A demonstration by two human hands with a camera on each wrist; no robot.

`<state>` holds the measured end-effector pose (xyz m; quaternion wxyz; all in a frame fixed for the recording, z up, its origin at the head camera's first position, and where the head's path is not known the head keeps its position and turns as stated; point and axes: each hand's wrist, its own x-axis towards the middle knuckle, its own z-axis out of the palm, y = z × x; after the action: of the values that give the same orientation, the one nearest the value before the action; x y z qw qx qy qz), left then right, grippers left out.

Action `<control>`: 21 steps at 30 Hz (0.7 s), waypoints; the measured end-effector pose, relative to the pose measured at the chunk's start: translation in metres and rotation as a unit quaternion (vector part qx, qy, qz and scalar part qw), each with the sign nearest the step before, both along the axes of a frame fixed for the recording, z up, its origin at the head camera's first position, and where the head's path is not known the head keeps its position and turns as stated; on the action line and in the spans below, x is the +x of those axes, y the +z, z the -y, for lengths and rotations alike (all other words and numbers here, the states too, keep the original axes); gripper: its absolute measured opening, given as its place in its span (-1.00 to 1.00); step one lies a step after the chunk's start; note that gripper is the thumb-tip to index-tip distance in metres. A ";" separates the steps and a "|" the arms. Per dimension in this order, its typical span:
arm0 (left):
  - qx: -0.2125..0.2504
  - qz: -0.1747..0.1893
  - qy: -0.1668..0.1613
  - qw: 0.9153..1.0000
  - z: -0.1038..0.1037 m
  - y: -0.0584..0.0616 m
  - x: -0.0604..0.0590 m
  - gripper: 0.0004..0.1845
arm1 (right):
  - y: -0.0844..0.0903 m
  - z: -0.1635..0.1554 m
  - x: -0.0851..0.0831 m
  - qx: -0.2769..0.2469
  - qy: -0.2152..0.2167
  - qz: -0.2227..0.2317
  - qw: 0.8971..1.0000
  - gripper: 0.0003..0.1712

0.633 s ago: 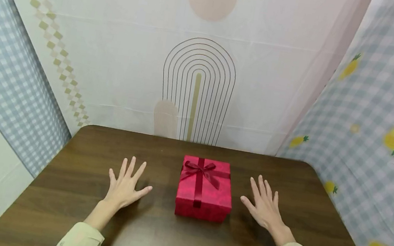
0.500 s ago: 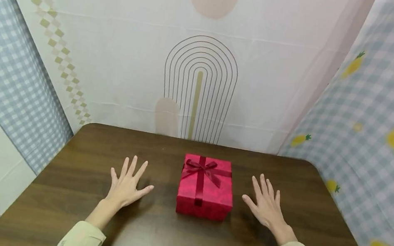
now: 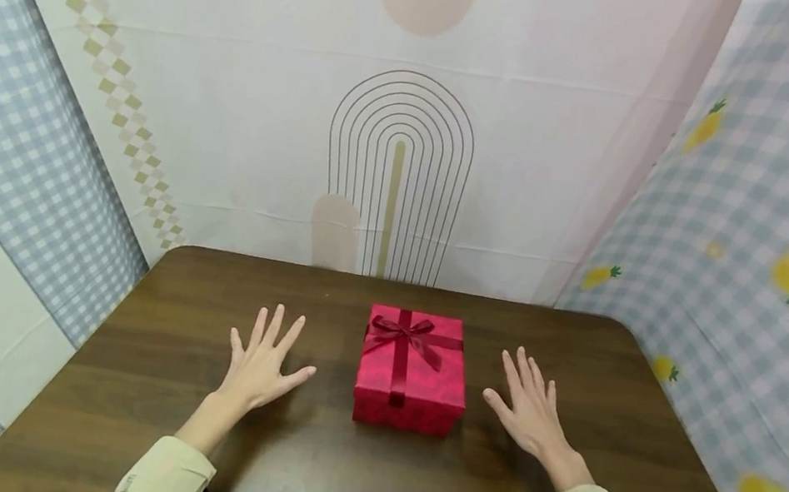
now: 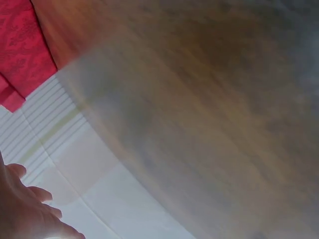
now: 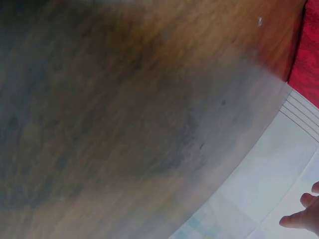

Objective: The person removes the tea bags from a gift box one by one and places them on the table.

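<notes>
A red gift box (image 3: 414,366) with a dark red ribbon and bow stands on the brown wooden table, its lid on. My left hand (image 3: 259,370) is to the left of it, fingers spread and holding nothing. On the other side, nearer the box, my right hand (image 3: 530,412) has its fingers extended, also with nothing in it. Neither hand touches the box. In the left wrist view, part of the box (image 4: 22,47) shows at the upper left and my left fingers at the lower left. A strip of the box (image 5: 306,59) appears at the right wrist view's right edge.
The table (image 3: 302,468) has rounded far corners. Behind it hangs a white cloth (image 3: 259,134) printed with arches. Checked blue cloths flank both sides, the right one (image 3: 731,327) with yellow fruit prints.
My left hand has shifted slightly right and forward, toward the box. The right hand stays nearly in place, and the box has not moved on the table.
</notes>
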<state>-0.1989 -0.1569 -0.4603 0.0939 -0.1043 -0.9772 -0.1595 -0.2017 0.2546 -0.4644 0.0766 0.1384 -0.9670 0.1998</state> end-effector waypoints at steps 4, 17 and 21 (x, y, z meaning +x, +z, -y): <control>0.004 0.003 -0.013 1.000 -0.006 0.000 0.000 -0.13 | -0.003 0.004 0.003 -0.025 0.017 0.011 0.999 -0.19; 0.104 0.042 -0.164 0.980 -0.026 0.004 -0.004 -0.20 | -0.003 0.026 0.009 -0.136 0.114 0.064 0.982 -0.17; 0.158 0.079 -0.201 0.964 -0.032 0.006 -0.006 -0.21 | -0.002 0.031 0.009 -0.164 0.121 0.076 0.976 -0.16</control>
<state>-0.2053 -0.1248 -0.4538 -0.0026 -0.2692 -0.9029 -0.3350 -0.1923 0.2239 -0.4661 0.0001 0.2249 -0.9002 0.3729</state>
